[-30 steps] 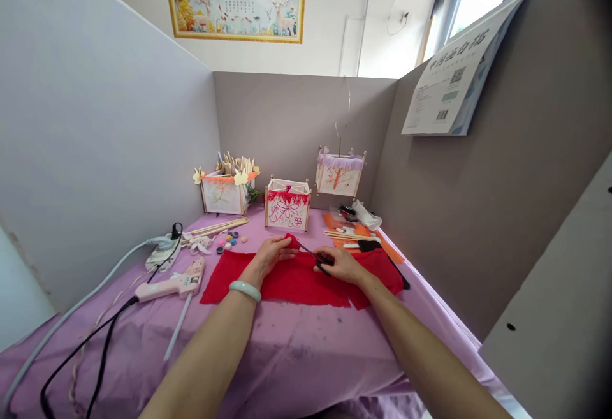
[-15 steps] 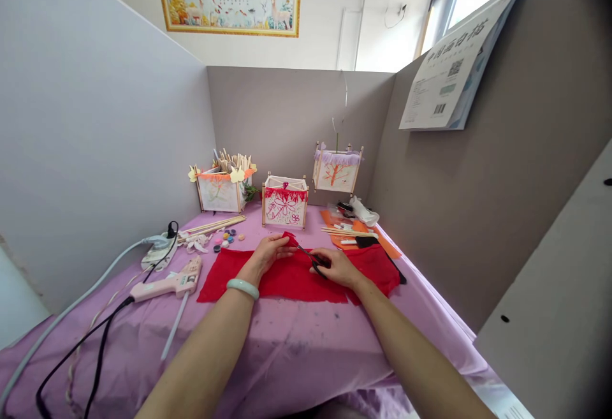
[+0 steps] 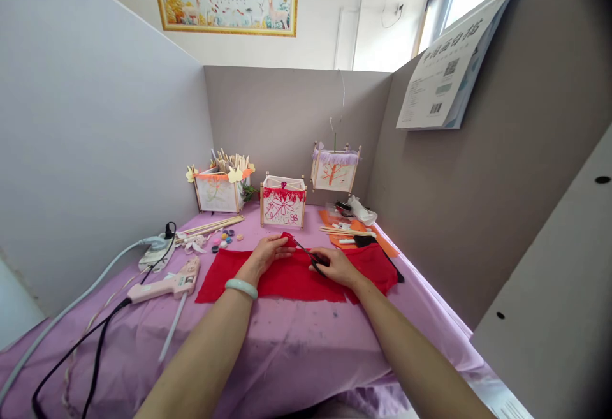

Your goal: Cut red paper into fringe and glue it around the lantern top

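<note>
A sheet of red felt (image 3: 287, 279) lies spread on the purple tablecloth (image 3: 296, 349). My left hand (image 3: 268, 254) pinches a raised fold at the felt's far edge, a pale green bangle (image 3: 241, 287) on its wrist. My right hand (image 3: 337, 267) grips a pair of black-handled scissors (image 3: 308, 254), whose blades point left toward the pinched fold. The two hands sit close together over the middle of the felt.
A pink glue gun (image 3: 165, 285) with a black cord lies at the left, near a white power strip (image 3: 155, 252). Three small paper lanterns (image 3: 282, 201) stand at the back. Wooden sticks (image 3: 210, 225), coloured buttons (image 3: 224, 238) and orange sheets (image 3: 354, 231) lie around. Grey partitions enclose the table.
Both hands stay at the felt's far edge with scissors and fold. The camera has tipped slightly, so everything sits a little higher and to the left.
</note>
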Motion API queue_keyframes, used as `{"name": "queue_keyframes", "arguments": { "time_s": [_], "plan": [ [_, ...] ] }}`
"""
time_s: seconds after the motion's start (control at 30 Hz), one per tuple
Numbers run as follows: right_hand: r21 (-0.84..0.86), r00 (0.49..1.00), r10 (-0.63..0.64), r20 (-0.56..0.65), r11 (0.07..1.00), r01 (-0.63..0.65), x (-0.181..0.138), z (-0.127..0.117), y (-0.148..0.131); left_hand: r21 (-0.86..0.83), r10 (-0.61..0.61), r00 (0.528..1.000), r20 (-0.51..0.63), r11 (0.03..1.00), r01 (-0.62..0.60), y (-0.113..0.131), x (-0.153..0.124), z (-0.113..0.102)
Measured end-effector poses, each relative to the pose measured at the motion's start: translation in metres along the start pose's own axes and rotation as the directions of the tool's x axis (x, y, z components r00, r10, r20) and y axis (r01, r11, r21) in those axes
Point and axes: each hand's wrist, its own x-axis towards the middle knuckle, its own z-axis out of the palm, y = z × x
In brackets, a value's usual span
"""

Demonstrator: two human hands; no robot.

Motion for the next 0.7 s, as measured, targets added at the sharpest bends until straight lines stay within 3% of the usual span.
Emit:
{"name": "queue_keyframes", "arguments": {
  "time_s": [0.7],
  "plan": [
    [0.031, 1.0, 0.017, 0.02, 0.999, -0.018, -0.0004, 0.0032, 0.007, 0.01, 0.007, 1.0, 0.006, 1.0, -0.007, 0.0004, -0.0008, 0.0003]
  ]
}}
